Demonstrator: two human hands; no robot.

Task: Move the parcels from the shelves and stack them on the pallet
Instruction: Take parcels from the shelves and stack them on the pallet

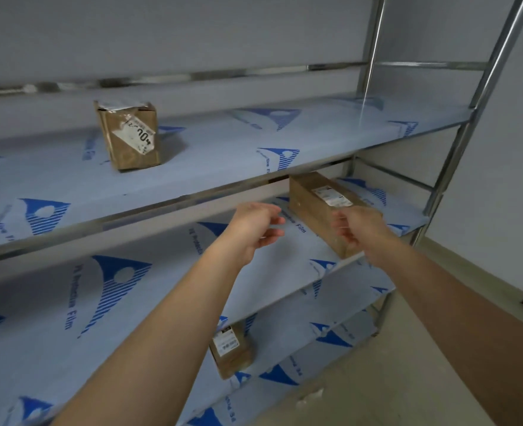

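Two bare hands reach toward a long brown parcel (324,210) lying at the right end of the middle shelf (168,302) of a steel rack. The left hand (254,229) hovers just left of it, fingers loosely spread, holding nothing; the right hand (358,230), blurred, is at its near end, contact unclear. A square parcel (128,135) stands on the upper shelf (223,149), a small parcel (231,348) on the lower shelf (284,348).

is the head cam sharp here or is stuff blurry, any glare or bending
Head view: both hands are motion-smeared, the left hand and right hand ghosted at the fingers; the long parcel between them is soft, the top-shelf parcel sharper, its label partly readable. Wide-angle bending curves the shelf post. Light is flat and dim, with a thin bright streak on the back upright.
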